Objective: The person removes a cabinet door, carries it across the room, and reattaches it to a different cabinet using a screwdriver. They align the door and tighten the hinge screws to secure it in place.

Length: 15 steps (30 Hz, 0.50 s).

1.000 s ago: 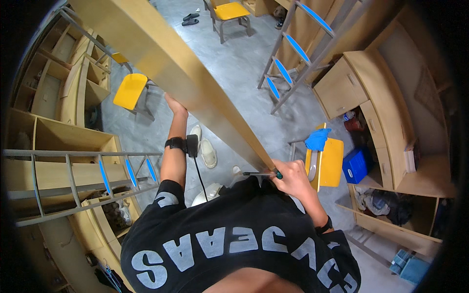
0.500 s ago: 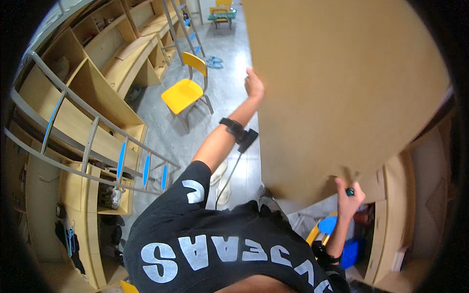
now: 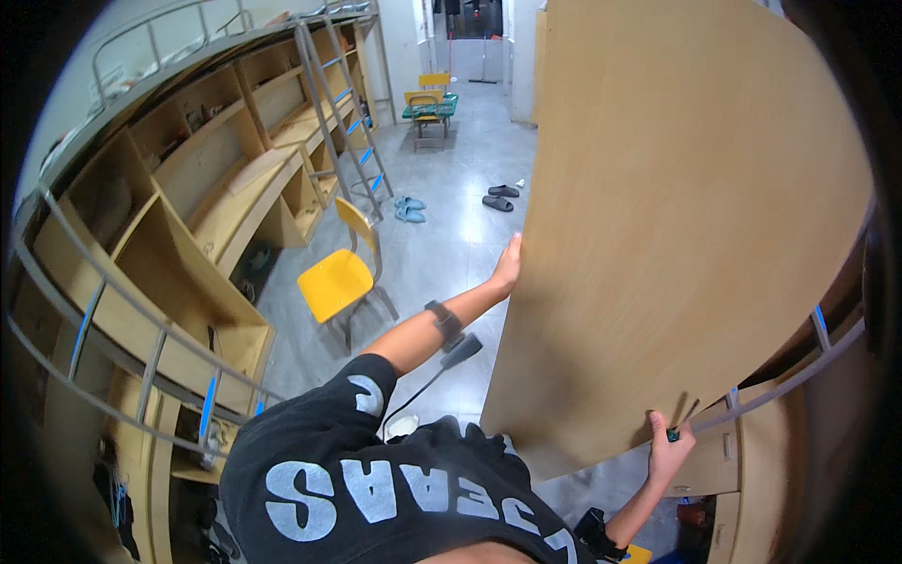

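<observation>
Holding panel, left fingers at edge, grip unclear, right fingers clamped on tool

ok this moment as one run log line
left hand: at wooden panel, left edge; right hand: at panel's lower edge, holding slim tool; nearby: yellow chair

A yellow chair stands on the grey floor, left of centre. Farther off lie blue slippers and, to their right, dark slippers. Along the left, a wooden tabletop runs below open shelves, with a metal ladder with blue treads near its far end. At the far end stand two yellow chairs; a wooden cabinet sits near right.
</observation>
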Each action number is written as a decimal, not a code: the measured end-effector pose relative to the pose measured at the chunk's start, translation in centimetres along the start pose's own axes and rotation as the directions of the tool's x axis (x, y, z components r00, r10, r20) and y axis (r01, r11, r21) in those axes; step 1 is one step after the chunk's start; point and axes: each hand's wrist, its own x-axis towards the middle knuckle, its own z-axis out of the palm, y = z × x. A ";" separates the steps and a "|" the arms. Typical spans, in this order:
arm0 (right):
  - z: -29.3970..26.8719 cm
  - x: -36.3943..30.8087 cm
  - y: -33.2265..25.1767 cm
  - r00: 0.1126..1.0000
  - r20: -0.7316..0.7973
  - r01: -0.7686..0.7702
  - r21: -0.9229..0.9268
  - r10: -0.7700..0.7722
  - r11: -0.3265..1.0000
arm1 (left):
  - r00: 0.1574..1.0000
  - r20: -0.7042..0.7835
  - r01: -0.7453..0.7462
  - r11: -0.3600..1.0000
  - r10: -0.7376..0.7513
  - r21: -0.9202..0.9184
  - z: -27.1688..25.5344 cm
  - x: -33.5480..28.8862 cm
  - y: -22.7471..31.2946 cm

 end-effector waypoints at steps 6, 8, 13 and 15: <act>5.2 7.3 1.3 0.979 -0.189 0.066 -0.068 -0.078 0.996 | 0.956 0.281 0.138 0.973 -0.082 -0.186 0.1 5.0 -1.1; 6.4 9.1 1.5 0.987 -0.159 0.005 -0.105 -0.022 0.995 | 0.960 0.275 0.112 0.977 -0.058 -0.182 0.0 7.3 -2.3; 10.2 12.4 1.1 0.992 -0.123 0.028 -0.024 -0.031 0.999 | 0.955 0.274 0.171 0.961 -0.109 -0.215 -2.3 12.1 -5.5; 12.2 13.1 0.5 0.993 -0.119 -0.027 -0.098 0.015 0.995 | 0.959 0.259 0.177 0.955 -0.113 -0.238 -3.8 13.6 -6.2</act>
